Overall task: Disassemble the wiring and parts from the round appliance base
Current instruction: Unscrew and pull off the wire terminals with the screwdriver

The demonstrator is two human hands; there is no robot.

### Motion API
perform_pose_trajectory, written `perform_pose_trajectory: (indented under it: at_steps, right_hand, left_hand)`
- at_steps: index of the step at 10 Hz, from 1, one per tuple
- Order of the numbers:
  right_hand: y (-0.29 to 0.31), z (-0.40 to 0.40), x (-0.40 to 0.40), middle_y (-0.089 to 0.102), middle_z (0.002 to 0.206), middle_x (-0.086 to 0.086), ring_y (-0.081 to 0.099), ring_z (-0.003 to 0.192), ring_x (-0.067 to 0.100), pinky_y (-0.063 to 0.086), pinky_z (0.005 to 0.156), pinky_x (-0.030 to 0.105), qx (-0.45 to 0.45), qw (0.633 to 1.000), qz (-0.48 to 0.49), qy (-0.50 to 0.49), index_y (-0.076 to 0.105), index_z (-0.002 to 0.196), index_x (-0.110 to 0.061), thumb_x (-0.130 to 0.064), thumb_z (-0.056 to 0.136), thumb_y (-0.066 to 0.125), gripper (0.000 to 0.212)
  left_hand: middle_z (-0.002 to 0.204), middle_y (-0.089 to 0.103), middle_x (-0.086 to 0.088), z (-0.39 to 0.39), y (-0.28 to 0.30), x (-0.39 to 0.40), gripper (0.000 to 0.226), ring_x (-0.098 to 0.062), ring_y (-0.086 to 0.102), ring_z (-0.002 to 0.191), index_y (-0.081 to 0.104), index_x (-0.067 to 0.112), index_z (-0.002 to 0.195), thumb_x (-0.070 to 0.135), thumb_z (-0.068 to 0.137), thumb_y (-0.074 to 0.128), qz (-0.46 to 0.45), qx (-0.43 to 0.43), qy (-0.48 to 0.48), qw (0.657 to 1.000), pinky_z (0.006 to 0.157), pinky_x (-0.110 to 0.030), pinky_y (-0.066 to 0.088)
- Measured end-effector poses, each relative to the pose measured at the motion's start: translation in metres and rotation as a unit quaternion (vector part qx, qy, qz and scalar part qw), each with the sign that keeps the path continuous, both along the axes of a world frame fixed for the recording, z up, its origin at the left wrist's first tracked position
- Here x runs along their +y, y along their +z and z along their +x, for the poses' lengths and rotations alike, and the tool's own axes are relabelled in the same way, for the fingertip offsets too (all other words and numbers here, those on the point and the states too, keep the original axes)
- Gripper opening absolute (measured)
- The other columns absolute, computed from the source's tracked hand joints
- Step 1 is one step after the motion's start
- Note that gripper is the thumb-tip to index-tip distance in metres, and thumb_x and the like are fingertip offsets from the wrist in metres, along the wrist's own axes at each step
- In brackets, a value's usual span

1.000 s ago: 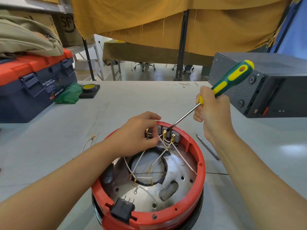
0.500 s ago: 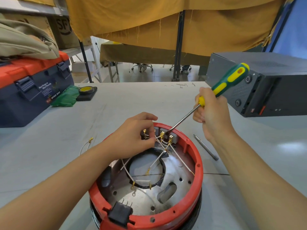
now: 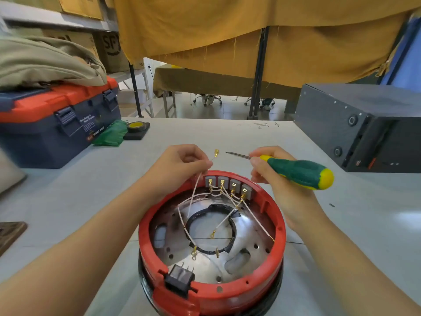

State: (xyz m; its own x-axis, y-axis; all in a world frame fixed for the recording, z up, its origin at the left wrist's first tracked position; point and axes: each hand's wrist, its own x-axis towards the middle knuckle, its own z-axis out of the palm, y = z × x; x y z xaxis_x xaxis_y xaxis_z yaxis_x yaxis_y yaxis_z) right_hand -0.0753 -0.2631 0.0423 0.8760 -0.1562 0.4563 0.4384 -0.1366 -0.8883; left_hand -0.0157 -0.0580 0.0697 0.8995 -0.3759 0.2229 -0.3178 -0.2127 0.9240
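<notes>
The round red appliance base lies open-side up in front of me, with a metal plate, white wires and a row of grey terminal blocks at its far rim. My left hand pinches a white wire just beyond the rim, and the wire's brass connector sticks up free above the fingers. My right hand grips a green and yellow screwdriver, held level with its tip pointing left above the table. A black plug socket sits at the near rim.
A blue and orange toolbox stands far left with a beige bag on it. Beside it lie a green cloth and a yellow tape roll. A dark grey box stands at the right.
The left hand has pulled a wire off the terminal blocks and lifted it past the rim. The right hand drew the screwdriver out of the base and turned it level.
</notes>
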Motion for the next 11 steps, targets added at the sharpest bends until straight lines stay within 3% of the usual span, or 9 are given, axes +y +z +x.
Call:
perform_pose_trajectory:
  at_steps: [1,3,4,5,7,8,9,11]
  right_hand:
    - [-0.009,-0.004,0.001,0.067,0.074,0.001,0.065,0.069,0.015,0.053,0.066,0.017,-0.022,0.997,-0.079,0.001,0.068,0.089,-0.033,-0.032,0.085,0.068,0.004]
    - [-0.016,-0.004,0.001,0.07,0.077,-0.009,0.065,0.069,0.002,0.047,0.063,0.01,-0.016,0.992,-0.127,-0.004,0.066,0.092,-0.035,-0.036,0.086,0.066,0.006]
    - [-0.019,-0.004,-0.003,0.068,0.079,-0.008,0.065,0.07,0.015,0.05,0.06,0.025,0.035,0.991,-0.132,0.001,0.063,0.095,-0.041,-0.043,0.09,0.058,0.007]
    - [-0.017,-0.009,-0.001,0.065,0.068,-0.001,0.061,0.06,0.027,0.046,0.051,0.032,0.078,0.989,-0.123,-0.015,0.064,0.089,-0.043,-0.046,0.09,0.056,0.008]
    - [-0.014,-0.009,-0.001,0.065,0.073,0.001,0.059,0.062,0.026,0.045,0.052,0.033,0.082,0.985,-0.153,-0.003,0.063,0.095,-0.041,-0.047,0.092,0.054,0.012]
    - [-0.01,-0.007,-0.001,0.06,0.075,0.004,0.053,0.064,0.028,0.041,0.051,0.033,0.099,0.982,-0.155,0.037,0.061,0.099,-0.035,-0.044,0.095,0.05,0.015]
    - [-0.01,-0.006,-0.001,0.059,0.074,0.003,0.053,0.065,0.028,0.04,0.05,0.032,0.111,0.981,-0.153,0.034,0.062,0.096,-0.033,-0.039,0.096,0.05,0.013]
    - [-0.015,-0.006,-0.004,0.059,0.071,0.002,0.052,0.065,0.028,0.04,0.051,0.031,0.129,0.98,-0.152,0.018,0.064,0.092,-0.032,-0.039,0.096,0.049,0.017]
  left_hand:
    - [0.06,0.066,0.0,-0.004,0.006,0.018,0.005,-0.009,0.057,0.053,0.065,0.012,0.081,0.008,0.083,0.068,-0.002,0.014,0.035,0.999,0.056,-0.016,0.048]
    - [0.064,0.068,-0.003,-0.02,0.003,0.078,0.005,-0.007,0.056,0.051,0.069,0.015,0.08,0.011,0.083,0.069,0.082,0.002,0.126,0.989,0.05,-0.015,0.046]
    - [0.065,0.069,-0.003,-0.027,-0.01,0.105,0.006,-0.006,0.058,0.053,0.071,0.015,0.078,0.011,0.083,0.069,0.133,0.022,0.172,0.976,0.055,-0.019,0.047]
    - [0.07,0.072,-0.004,-0.034,-0.027,0.124,0.006,-0.006,0.06,0.058,0.073,0.014,0.079,0.01,0.081,0.07,0.185,0.062,0.191,0.962,0.057,-0.017,0.048]
    - [0.073,0.071,-0.001,-0.039,-0.046,0.147,0.008,-0.013,0.062,0.068,0.072,0.018,0.078,0.01,0.077,0.074,0.247,0.077,0.215,0.942,0.067,-0.023,0.051]
    - [0.072,0.067,0.003,-0.039,-0.05,0.147,0.011,-0.009,0.058,0.063,0.068,0.018,0.078,0.013,0.075,0.076,0.296,0.042,0.218,0.929,0.054,-0.009,0.042]
    - [0.073,0.063,0.006,-0.038,-0.051,0.146,0.013,-0.003,0.055,0.062,0.066,0.016,0.08,0.015,0.074,0.077,0.332,0.022,0.215,0.918,0.048,-0.004,0.038]
    - [0.081,0.06,0.005,-0.035,-0.049,0.152,0.019,-0.003,0.052,0.067,0.063,0.019,0.081,0.025,0.072,0.079,0.364,0.014,0.219,0.905,0.05,-0.011,0.035]
